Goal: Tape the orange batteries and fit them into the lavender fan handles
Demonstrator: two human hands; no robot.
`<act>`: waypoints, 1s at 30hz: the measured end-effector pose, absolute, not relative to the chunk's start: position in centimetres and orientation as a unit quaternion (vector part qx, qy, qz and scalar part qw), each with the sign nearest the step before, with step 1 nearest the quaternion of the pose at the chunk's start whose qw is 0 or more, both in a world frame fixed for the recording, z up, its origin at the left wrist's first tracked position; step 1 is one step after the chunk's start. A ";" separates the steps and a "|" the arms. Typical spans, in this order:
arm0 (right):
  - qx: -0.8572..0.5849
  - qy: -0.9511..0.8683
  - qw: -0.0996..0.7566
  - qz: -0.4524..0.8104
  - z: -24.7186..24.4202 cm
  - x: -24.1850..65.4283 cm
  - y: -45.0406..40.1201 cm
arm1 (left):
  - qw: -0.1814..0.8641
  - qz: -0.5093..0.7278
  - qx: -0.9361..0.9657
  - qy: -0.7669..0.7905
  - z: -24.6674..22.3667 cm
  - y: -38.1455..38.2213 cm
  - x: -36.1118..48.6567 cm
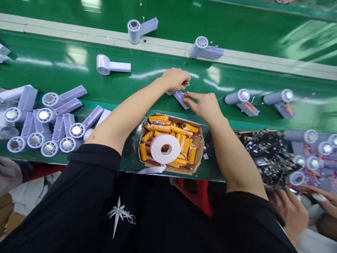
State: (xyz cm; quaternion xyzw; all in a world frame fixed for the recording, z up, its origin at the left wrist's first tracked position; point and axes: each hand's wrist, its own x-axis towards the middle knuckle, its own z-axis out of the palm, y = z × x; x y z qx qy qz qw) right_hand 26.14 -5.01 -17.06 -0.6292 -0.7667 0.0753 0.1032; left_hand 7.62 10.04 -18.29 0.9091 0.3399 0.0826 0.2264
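A light purple fan housing [181, 99] lies on the green belt in front of me, mostly covered by my hands. My left hand [176, 79] is closed just above its round end, fingers curled downward; what they pinch is too small to make out. From the right, my right hand [206, 105] pinches an orange battery [186, 99] at the hollow handle, thumb and forefinger on either side of it. Nearer to me stands a cardboard box [196, 168] of several orange batteries [158, 118], with a roll of white tape [158, 149] on top.
Several purple housings [48, 149] are grouped at the left, and more [310, 136] at the right. Single housings [212, 52] stand along the belt and its pale rail [168, 45]. Dark small parts [265, 154] are heaped at right, near another person's hand [289, 211].
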 end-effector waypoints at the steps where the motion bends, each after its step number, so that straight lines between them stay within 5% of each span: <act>1: -0.629 -0.769 0.078 0.083 -17.0 25.6 -4.7 | 0.233 0.079 0.907 0.341 -18.3 10.1 7.7; 5: -0.640 -0.761 -0.025 0.099 -17.0 23.2 -2.8 | 0.235 0.045 0.901 0.361 -17.5 10.0 8.0; 10: -0.637 -0.761 -0.056 0.110 -14.8 22.6 -1.4 | 0.202 0.021 0.903 0.378 -16.0 9.5 9.0; 12: -0.628 -0.766 -0.011 0.136 -12.7 23.2 -3.0 | 0.189 0.019 0.903 0.385 -14.9 8.8 9.5; 18: -0.591 -0.699 0.336 0.223 -9.2 24.8 -20.4 | 0.151 0.148 0.948 0.238 -9.7 -1.6 3.9; 22: -0.553 -0.644 0.402 0.343 -11.0 24.1 -31.8 | 0.146 0.004 0.989 -0.013 -8.3 -10.8 -4.2; 27: -0.627 -0.529 0.453 0.350 -12.6 21.8 -34.1 | 0.063 -0.041 0.995 0.063 -9.3 -15.1 -8.2; 30: -0.609 -0.504 0.408 0.455 -12.1 20.0 -32.4 | 0.029 0.025 0.992 0.119 -8.8 -16.0 -8.8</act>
